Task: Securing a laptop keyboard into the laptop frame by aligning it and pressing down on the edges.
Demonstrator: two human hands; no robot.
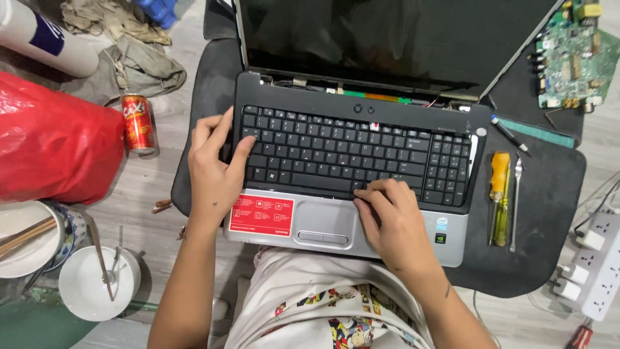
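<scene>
An open laptop point(445, 240) with a silver palm rest and a black keyboard point(349, 152) lies on a dark mat in front of me. Its screen is dark and the hinge cover is off, showing wires. My left hand point(216, 171) rests at the keyboard's left edge, thumb and fingers pressed against the keys there. My right hand point(391, 220) lies on the palm rest right of the touchpad point(323, 220), fingertips curled onto the bottom row of keys. A red sticker point(261, 215) sits on the left palm rest.
A yellow-handled screwdriver point(499, 197) and a thin metal tool point(515, 203) lie right of the laptop. A green circuit board point(571, 55) is at top right, a white power strip point(597, 268) at lower right. A red can point(139, 123), red bag point(55, 139) and white bowls point(100, 281) stand left.
</scene>
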